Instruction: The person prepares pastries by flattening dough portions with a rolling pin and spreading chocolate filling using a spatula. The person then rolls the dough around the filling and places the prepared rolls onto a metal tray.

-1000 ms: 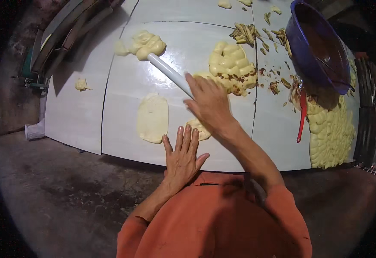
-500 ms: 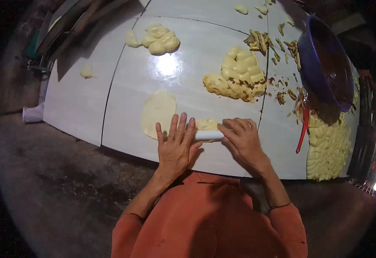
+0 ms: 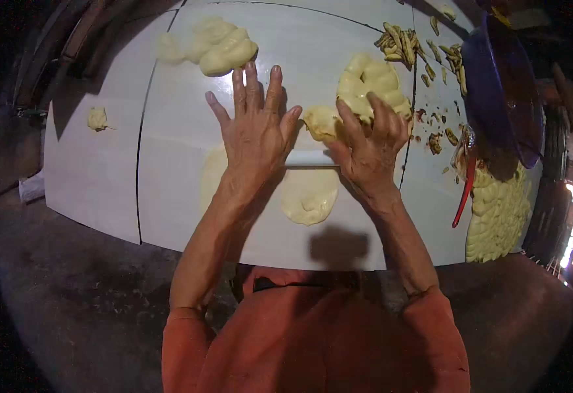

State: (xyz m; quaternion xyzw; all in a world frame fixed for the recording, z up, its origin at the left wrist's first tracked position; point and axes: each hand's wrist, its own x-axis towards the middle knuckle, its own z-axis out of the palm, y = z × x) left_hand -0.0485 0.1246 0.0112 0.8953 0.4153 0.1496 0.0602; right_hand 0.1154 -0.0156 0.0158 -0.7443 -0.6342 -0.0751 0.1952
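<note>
A white rolling pin [image 3: 310, 158] lies crosswise on the tiled tabletop, just past the far edge of a small flattened round of pale dough [image 3: 309, 196]. My left hand [image 3: 257, 134] is flat over the pin's left end, fingers spread and pointing away. Over its right end rests my right hand [image 3: 373, 149], fingers apart and slightly bent. Its fingertips reach the near side of a heap of pale dough lumps [image 3: 365, 77] with brown stains. Another thin dough sheet [image 3: 212, 180] is partly covered by my left forearm.
More dough lumps [image 3: 224, 51] sit at the far left, near a small dough scrap [image 3: 97, 118]. To the right are brownish elongated pieces [image 3: 401, 44], a purple basin [image 3: 496, 98], a red-handled utensil [image 3: 464, 193] and a patch of dough pieces [image 3: 496, 219]. The table's near edge is by my body.
Both hands have moved away from me with the rolling pin, from close to the near edge to mid-table. The small dough round now shows on the near side of the pin.
</note>
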